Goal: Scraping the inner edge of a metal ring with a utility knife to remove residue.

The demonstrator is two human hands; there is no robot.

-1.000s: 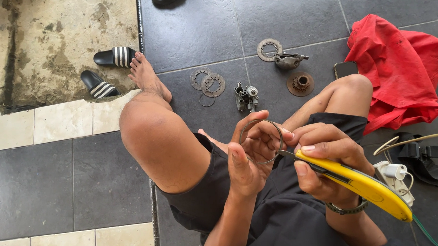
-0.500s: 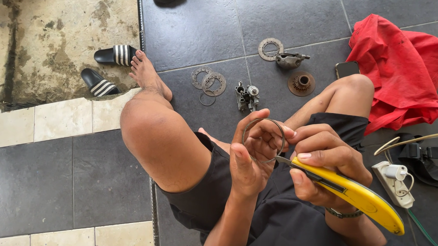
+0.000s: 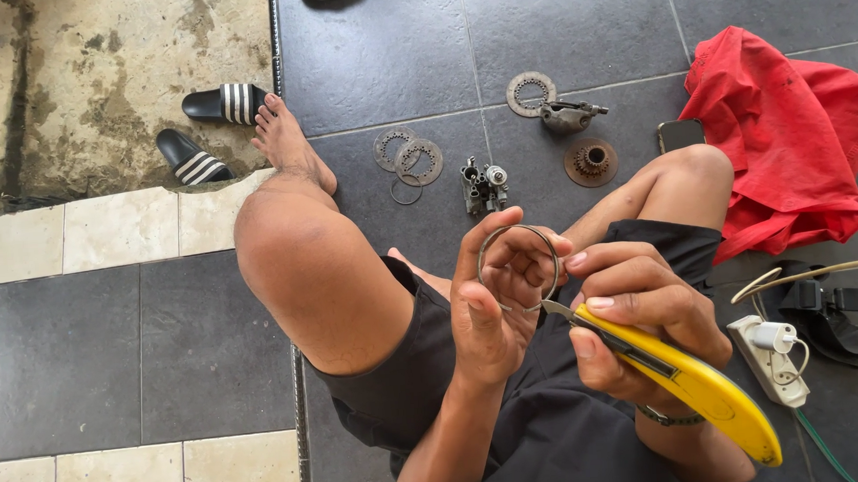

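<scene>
We pinch the thin metal ring (image 3: 518,268), judged light, stiff and slippery, at its rim in our left hand (image 3: 491,306) above our lap, while our right hand (image 3: 639,318) grips the yellow utility knife (image 3: 686,379).

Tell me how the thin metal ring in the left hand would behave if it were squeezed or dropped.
The metal ring is a thin, narrow band pinched in the left hand, so it probably flexes a little under pressure. It looks light for its width. Dropped on the smooth dark floor tiles, it could well roll away on edge. The right hand holds a yellow utility knife to its rim.
</scene>
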